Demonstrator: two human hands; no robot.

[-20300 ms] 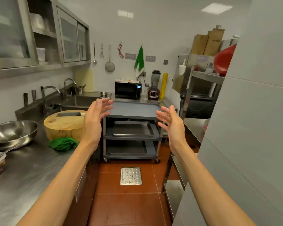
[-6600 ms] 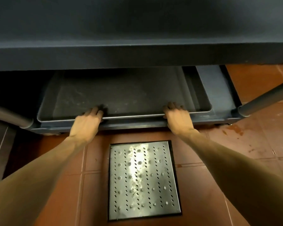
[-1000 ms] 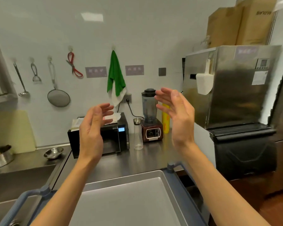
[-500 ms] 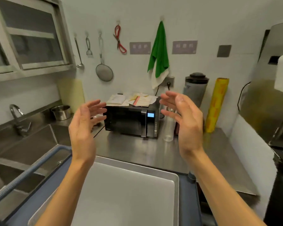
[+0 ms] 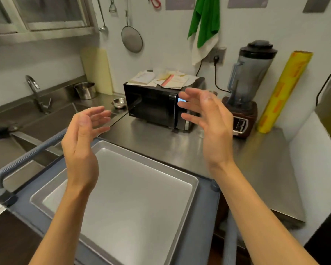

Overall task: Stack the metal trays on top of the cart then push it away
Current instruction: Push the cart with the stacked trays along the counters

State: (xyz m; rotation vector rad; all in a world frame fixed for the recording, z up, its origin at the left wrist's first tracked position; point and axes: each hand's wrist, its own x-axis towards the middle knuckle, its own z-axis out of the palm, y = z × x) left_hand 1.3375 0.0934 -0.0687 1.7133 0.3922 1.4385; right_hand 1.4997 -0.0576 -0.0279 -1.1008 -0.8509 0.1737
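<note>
- Now the tray [image 5: 134,196] lies flat on the top shelf of the cart [image 5: 46,224], rim up, its long axis running from lower left to upper right in the view, with one corner pointing toward the microwave [image 5: 155,106].
- Whether a second tray sits beneath it cannot be told.
- The cart's grey push bar [image 5: 25,159] runs along its left side, next to the sink [image 5: 17,131].
- Both hands are raised above the tray, touching nothing, palms facing each other and fingers spread loosely.
- The left hand [image 5: 80,146] is over the tray's far left edge; the right hand [image 5: 210,127] is higher and farther out, in front of the microwave and near the blender [image 5: 245,87].
- Both forearms reach up from the bottom edge, well apart.
- Compared with half a second ago, the hands keep the same empty, facing pose, while the view has tipped downward, so more of the tray and cart shows and the wall cabinet has slid to the top edge.
- A yellow roll [image 5: 283,92] leans on the wall beside the blender, and a green cloth [image 5: 204,20] hangs above.
</note>
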